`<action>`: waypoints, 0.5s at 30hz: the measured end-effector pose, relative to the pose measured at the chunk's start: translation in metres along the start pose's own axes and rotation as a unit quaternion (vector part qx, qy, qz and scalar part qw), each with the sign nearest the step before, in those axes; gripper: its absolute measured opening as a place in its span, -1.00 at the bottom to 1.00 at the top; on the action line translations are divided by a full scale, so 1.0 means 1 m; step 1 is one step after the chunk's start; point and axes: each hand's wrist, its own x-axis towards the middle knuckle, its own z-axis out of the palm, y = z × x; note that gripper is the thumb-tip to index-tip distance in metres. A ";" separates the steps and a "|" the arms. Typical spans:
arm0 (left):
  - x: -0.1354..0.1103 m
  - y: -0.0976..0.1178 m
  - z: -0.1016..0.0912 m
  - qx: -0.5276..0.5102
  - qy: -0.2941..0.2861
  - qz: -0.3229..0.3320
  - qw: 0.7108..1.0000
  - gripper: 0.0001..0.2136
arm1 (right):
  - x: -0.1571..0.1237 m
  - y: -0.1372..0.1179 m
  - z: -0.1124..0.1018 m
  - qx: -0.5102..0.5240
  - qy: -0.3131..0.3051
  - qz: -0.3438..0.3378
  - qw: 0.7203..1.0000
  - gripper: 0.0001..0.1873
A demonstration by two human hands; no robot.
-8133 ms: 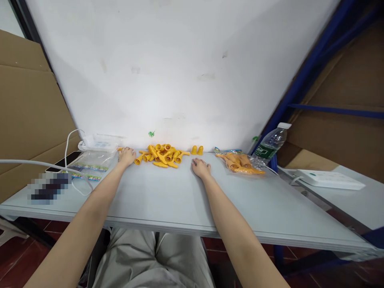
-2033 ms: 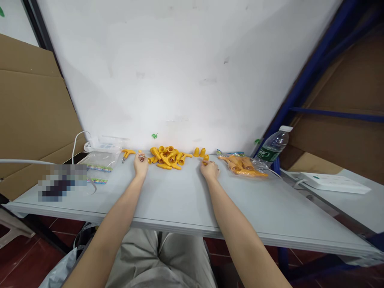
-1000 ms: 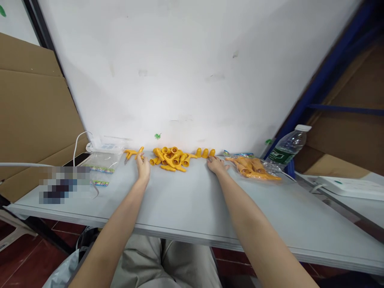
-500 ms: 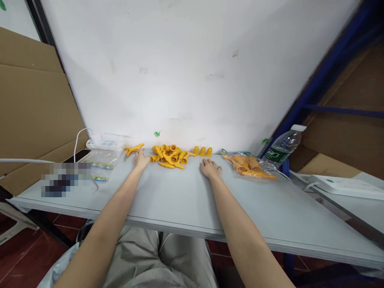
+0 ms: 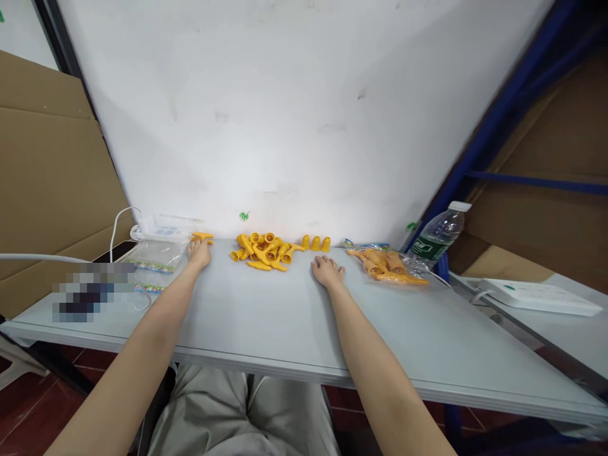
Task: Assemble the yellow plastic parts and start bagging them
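Observation:
My left hand [image 5: 198, 253] lies low on the grey table [image 5: 285, 316], fingers stretched out, fingertips at a small orange T-shaped piece [image 5: 203, 237] by the wall. Nothing shows inside the hand. My right hand [image 5: 327, 272] rests flat on the table with its fingers apart and holds nothing. Between the hands, against the wall, is a pile of several orange plastic pieces [image 5: 263, 248]. Three small orange caps [image 5: 314, 243] stand in a row just beyond my right hand.
A clear bag of orange pieces [image 5: 387, 265] lies right of my right hand, beside a water bottle [image 5: 439, 231]. Clear printed bags [image 5: 159, 253], a phone [image 5: 111, 252] and a white cable [image 5: 116, 225] lie at the left. A white power strip [image 5: 536, 296] sits far right.
My left hand has slid left, away from the pile, to the T-shaped piece by the wall. My right hand has drawn back slightly from the caps, now three in a row.

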 end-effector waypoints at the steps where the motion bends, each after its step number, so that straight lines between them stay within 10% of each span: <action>1: 0.000 -0.001 0.001 0.010 -0.003 0.003 1.000 -0.45 | 0.000 0.000 0.000 0.001 0.001 -0.001 1.000 -0.44; 15: 0.003 -0.005 0.004 -0.056 -0.026 -0.034 0.997 -0.60 | -0.007 -0.003 -0.007 0.021 -0.006 0.002 1.000 -0.46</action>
